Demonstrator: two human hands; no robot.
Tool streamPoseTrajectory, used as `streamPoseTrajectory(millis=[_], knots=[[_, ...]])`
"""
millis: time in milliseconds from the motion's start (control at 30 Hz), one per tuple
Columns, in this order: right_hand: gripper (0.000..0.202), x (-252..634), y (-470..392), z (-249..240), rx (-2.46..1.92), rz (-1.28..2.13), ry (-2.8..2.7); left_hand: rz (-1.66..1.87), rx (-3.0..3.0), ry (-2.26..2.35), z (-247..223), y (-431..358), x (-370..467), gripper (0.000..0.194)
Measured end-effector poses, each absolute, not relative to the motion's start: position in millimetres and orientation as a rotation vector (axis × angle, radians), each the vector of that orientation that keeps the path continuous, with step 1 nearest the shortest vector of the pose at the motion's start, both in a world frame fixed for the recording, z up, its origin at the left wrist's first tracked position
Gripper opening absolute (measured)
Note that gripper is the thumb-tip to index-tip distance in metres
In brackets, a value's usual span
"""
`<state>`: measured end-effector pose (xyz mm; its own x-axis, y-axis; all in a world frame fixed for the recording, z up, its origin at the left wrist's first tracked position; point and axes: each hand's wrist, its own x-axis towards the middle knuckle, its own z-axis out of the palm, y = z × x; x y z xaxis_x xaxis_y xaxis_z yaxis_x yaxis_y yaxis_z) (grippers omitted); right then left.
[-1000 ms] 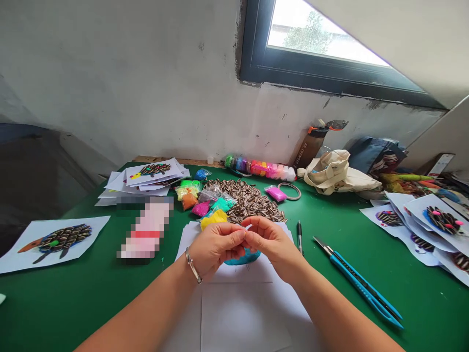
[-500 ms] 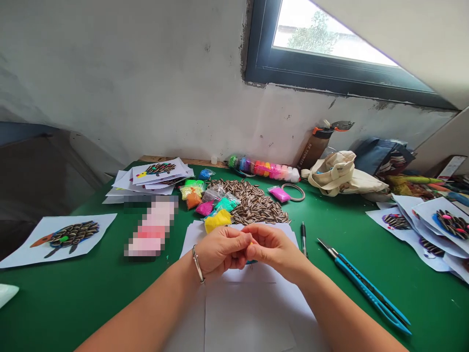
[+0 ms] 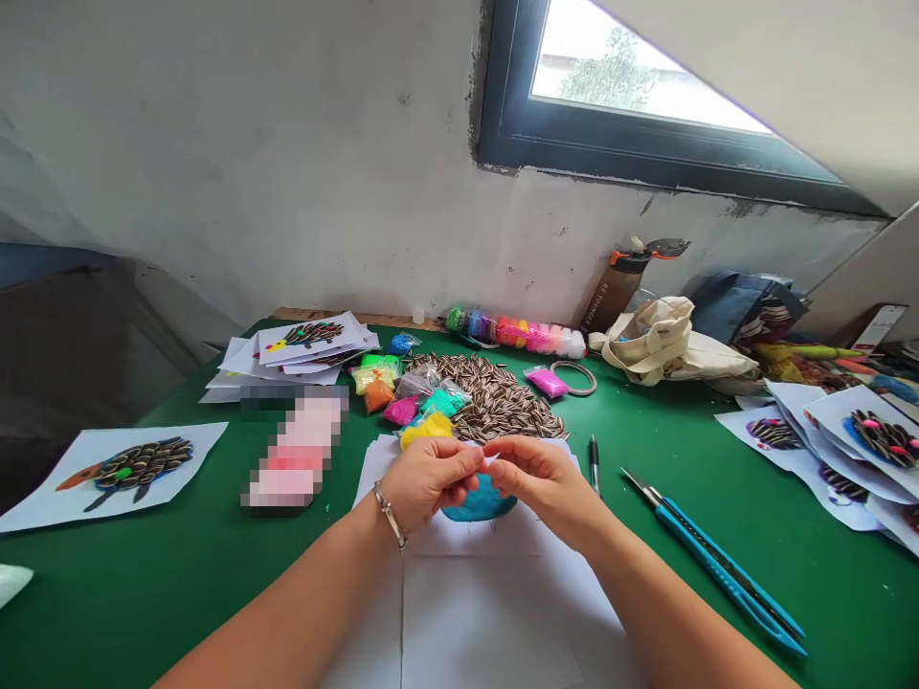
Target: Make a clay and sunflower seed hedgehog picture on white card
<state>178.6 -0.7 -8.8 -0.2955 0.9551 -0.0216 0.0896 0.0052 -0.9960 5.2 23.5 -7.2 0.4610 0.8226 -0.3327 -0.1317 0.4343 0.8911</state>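
Note:
Over white sheets of paper (image 3: 474, 603) my two hands meet, fingertip to fingertip. My left hand (image 3: 439, 478), with a silver bangle at the wrist, pinches thumb against fingers. Facing it, my right hand (image 3: 535, 478) is also closed in a pinch. What lies between the fingertips is too small and too covered to make out. Beneath them a flat blue clay shape (image 3: 478, 502) shows on the top sheet, with short pen lines below it. A bag of yellow clay (image 3: 425, 428) sits just beyond my left hand.
Behind my hands lie a heap of sunflower seeds (image 3: 503, 397) and several small clay bags. To the right are a pen (image 3: 593, 464) and blue tweezers (image 3: 710, 560). Seed pictures (image 3: 140, 469) lie at left and right. A bottle (image 3: 618, 287) stands by the wall.
My fingers have drawn slightly apart and up, uncovering more of the blue shape. The small yellow bit seen at the fingertips before no longer shows clearly.

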Motion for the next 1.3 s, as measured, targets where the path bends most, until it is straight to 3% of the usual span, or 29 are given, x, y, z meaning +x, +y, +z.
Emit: streamPoseTrajectory(millis=[700, 1300], knots=[[0.016, 173.5, -6.3, -1.1, -1.051, 1.404, -1.444, 0.683, 1.253, 0.997, -6.5, 21.7, 9.0, 0.053], [0.023, 171.4, -7.3, 1.9, -1.006, 1.500, -1.326, 0.677, 1.090, 0.935, -5.4, 18.2, 9.8, 0.056]])
